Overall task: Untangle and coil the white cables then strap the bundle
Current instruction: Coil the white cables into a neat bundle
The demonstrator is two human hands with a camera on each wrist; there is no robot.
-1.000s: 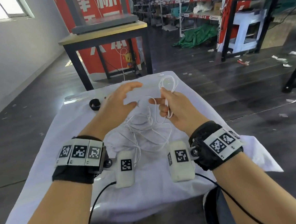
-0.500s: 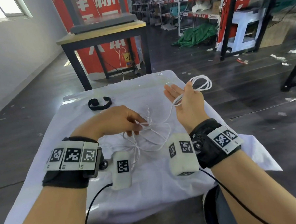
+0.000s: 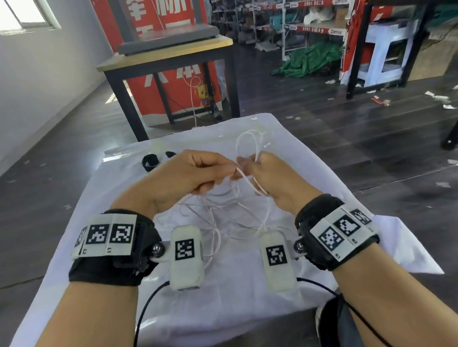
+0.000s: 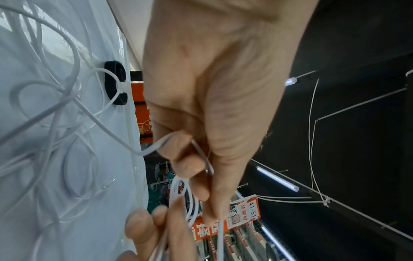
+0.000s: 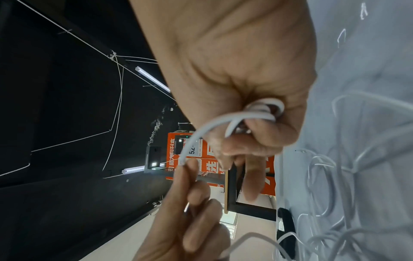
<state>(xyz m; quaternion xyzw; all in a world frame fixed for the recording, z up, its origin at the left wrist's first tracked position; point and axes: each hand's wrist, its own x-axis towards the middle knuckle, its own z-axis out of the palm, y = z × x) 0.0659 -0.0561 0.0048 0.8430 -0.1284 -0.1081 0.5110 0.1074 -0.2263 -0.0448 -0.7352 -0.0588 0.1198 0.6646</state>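
Observation:
Thin white cables (image 3: 225, 216) lie in a loose tangle on the white cloth (image 3: 121, 258) between my wrists. My right hand (image 3: 270, 179) grips a small coil of cable (image 3: 247, 143) whose loops stick up beyond its fingers; in the right wrist view the coil (image 5: 263, 109) sits inside the curled fingers. My left hand (image 3: 196, 175) pinches a cable strand (image 4: 161, 144) right beside the right hand, the two nearly touching. A black strap (image 3: 150, 161) lies on the cloth just beyond the left hand, curled into an open ring (image 4: 116, 84).
The cloth-covered table ends close beyond the hands. A wooden-topped table with black legs (image 3: 163, 54) stands behind it, with red banners (image 3: 166, 17) and shelving further back. Dark floor with scraps of litter (image 3: 378, 102) lies to the right.
My right hand swung its open palm out to the right with the loops, then came back and curled round the coil. The left hand dropped to the tangle, then rose with a strand to meet it.

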